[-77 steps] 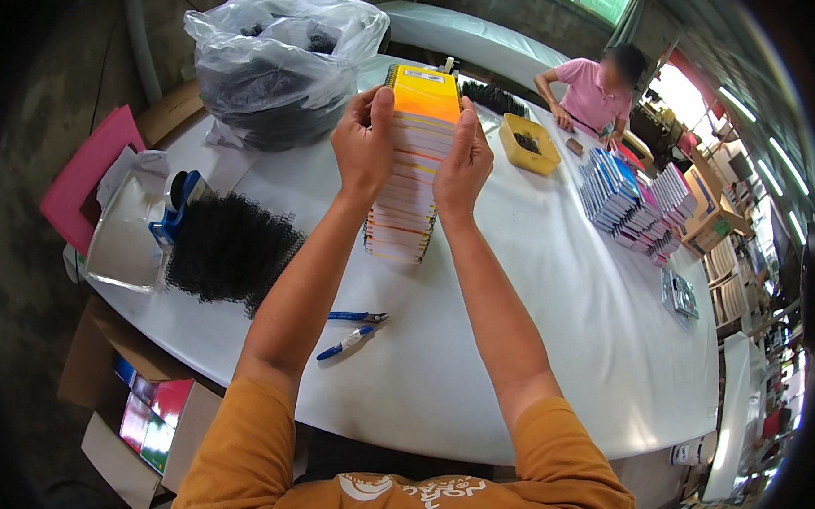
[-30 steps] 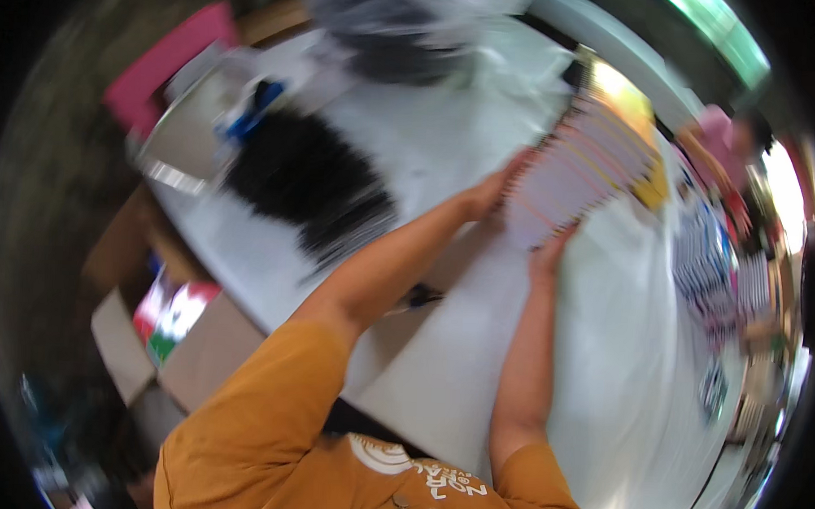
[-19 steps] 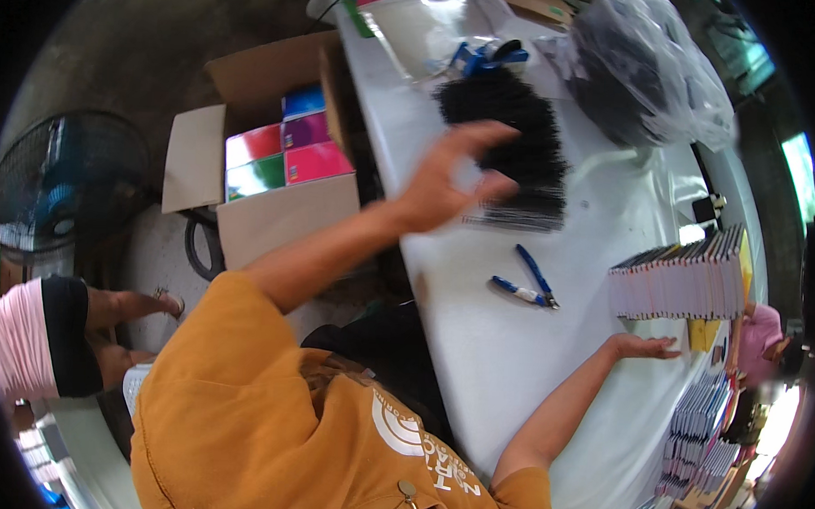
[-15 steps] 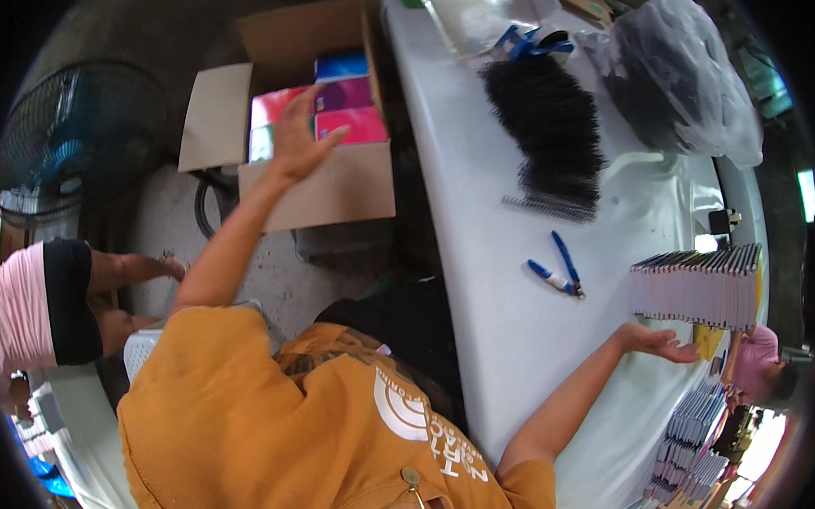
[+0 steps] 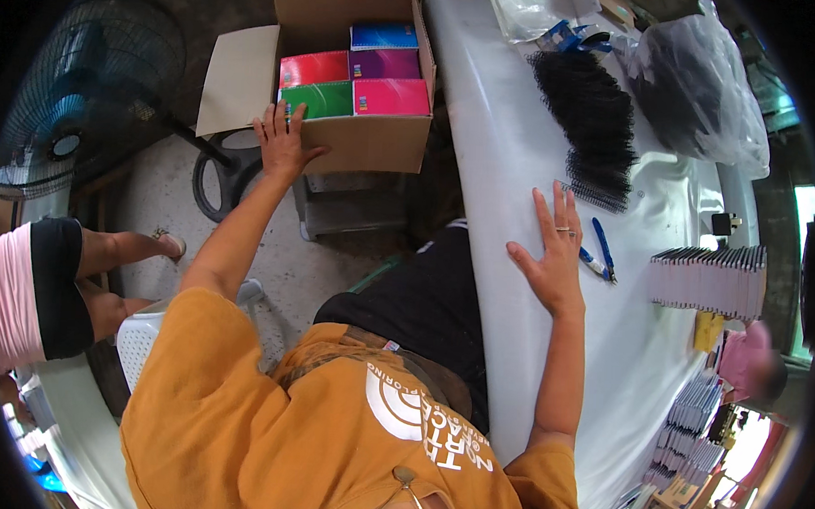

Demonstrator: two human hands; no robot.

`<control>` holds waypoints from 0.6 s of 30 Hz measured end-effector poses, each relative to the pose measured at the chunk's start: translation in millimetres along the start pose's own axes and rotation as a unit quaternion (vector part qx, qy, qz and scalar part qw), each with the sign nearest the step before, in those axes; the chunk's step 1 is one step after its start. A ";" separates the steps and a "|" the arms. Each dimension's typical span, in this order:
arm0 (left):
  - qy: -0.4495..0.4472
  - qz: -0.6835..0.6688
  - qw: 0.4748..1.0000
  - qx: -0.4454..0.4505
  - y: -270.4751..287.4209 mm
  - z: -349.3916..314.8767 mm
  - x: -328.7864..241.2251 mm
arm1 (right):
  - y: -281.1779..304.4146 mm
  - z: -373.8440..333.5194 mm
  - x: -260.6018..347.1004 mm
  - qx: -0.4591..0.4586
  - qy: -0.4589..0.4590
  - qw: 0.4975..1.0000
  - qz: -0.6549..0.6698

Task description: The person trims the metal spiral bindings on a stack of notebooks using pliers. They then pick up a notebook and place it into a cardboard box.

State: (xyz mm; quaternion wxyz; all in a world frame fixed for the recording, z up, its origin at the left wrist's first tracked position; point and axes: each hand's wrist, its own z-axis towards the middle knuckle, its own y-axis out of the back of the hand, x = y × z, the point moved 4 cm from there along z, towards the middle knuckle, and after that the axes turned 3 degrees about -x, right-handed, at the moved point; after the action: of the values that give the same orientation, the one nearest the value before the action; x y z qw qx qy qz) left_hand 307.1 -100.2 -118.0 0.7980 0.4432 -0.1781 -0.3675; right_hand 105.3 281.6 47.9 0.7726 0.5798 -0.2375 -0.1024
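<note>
My left hand (image 5: 284, 144) rests at the near left edge of an open cardboard box (image 5: 366, 145), its fingers apart and empty. Its fingertips reach the rim beside a green spiral notebook (image 5: 328, 99). Pink (image 5: 390, 98), red (image 5: 313, 68), purple (image 5: 383, 63) and blue (image 5: 384, 36) notebooks also fill the box. Over the white table (image 5: 512, 348), my right hand (image 5: 556, 255) is spread with a ring on one finger and nothing held. Blue-handled pliers (image 5: 605, 252) lie just right of it. Beyond its fingertips sits a heap of black binding coils (image 5: 591, 126).
A stack of spiral-bound notebooks (image 5: 707, 281) stands at the table's right. A plastic bag of black material (image 5: 701, 85) and a blue tape dispenser (image 5: 572, 36) are at the back. The box sits on a grey stool (image 5: 351, 212); a fan (image 5: 81, 90) stands left. Other people are nearby.
My left hand has moved from above the notebooks to the box's near edge. My right hand has swung left, from beside the notebook stack to near the pliers. The view has shifted.
</note>
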 end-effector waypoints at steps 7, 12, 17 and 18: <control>0.014 -0.027 0.999 -0.017 -8.1 -0.6 -3.9 | -0.9 -1.0 -2.7 0.047 -0.030 0.998 -0.012; 0.020 -0.029 0.999 -0.025 -6.7 -3.7 3.2 | -1.0 16.2 7.0 0.042 -0.030 0.999 -0.002; 0.032 -0.030 0.997 0.068 7.4 2.5 -4.3 | -15.6 87.3 36.5 -0.043 0.105 0.994 -0.004; 0.032 -0.029 0.994 0.098 12.1 4.4 -5.8 | -19.7 112.0 46.1 -0.064 0.126 0.990 0.006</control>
State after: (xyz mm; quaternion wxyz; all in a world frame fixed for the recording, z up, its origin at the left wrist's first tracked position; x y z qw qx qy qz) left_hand 305.8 -94.3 -105.2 0.7447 0.5362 -0.1745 -0.3570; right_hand 93.1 160.6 64.8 0.8326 0.5358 -0.1347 -0.0395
